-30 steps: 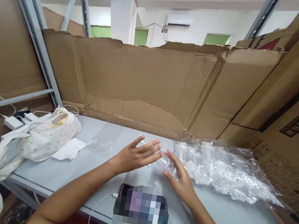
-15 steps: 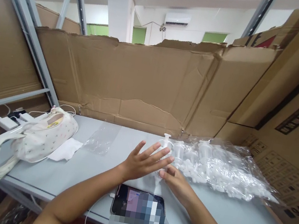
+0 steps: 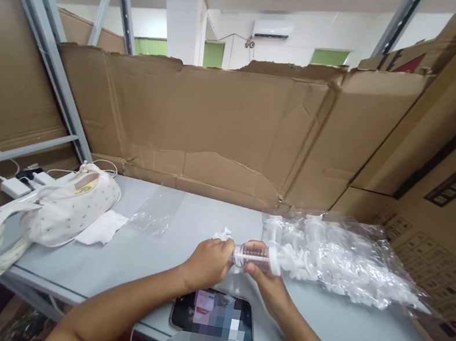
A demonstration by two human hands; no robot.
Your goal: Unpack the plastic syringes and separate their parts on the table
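Here we are, both grips meeting above the smooth grey surface (image 3: pixel 124 261), and between them lies the transparent plastic cylinder (image 3: pixel 256 255) with dark markings, on its side, narrow end at nine o'clock, broad white rim (image 3: pixel 276 261) at three. Our right grip (image 3: pixel 266 283) wraps the barrel, thumb on the near side, fingers round the far side. Our left grip (image 3: pixel 210 258) is curled tight at the narrow end, seemingly pinching a small white plastic piece (image 3: pixel 223 232) that peeks out at twelve o'clock; the exact contact hides behind our knuckles.

So how do we do this well? We want the right as steady anchor: firm, but without a squeeze that might flex the wall. The left does best working straight along the nine-to-three line, because a sideways tug could bind the parts. Wrists loose, elbows low, nice and even!

Watch six o'clock: the flat black phone (image 3: pixel 208 308) with its lit screen sits just below our hands, so a little lift buys us room. Over at three, the transparent bag of white plastic parts (image 3: pixel 344 261) lies close by, and we'd better angle the rim away lest it snag the film.
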